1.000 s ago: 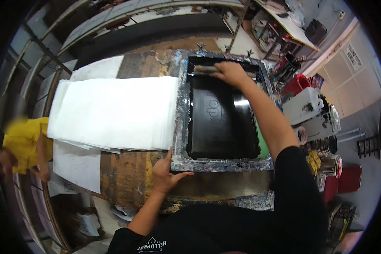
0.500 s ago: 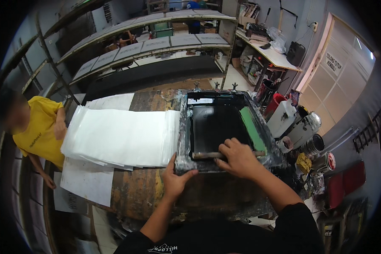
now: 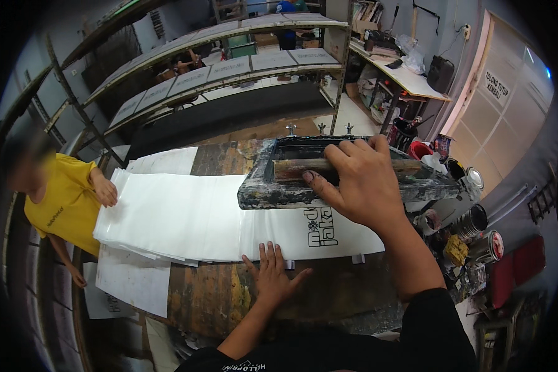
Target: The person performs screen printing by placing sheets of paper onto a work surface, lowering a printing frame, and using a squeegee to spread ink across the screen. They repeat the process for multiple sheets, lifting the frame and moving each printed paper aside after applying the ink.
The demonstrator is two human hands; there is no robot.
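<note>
My right hand [image 3: 363, 177] is wrapped round the wooden handle of a squeegee [image 3: 294, 167], which lies across a screen printing frame [image 3: 270, 197]. The frame is tilted up at its near side, and its far side is by the wing-nut clamps [image 3: 322, 128]. Under it a white sheet [image 3: 279, 232] shows a black print, partly hidden by my right hand and the frame. My left hand [image 3: 270, 273] lies with fingers spread on the sheet's near edge and the table. To the left, a row of overlapping white sheets [image 3: 173, 204] reaches toward the printed one.
A person in a yellow shirt [image 3: 65, 198] stands at the left, one hand at the sheets' far end. Drying racks [image 3: 229, 71] with printed sheets stand behind the worktable [image 3: 211, 291]. Paint cans [image 3: 487, 247] and a yellow sponge [image 3: 456, 249] crowd the right side.
The frame's near side has risen from flat, baring the printed sheet. My right hand has moved up with the squeegee. My left hand has left the frame's corner for the sheet's edge.
</note>
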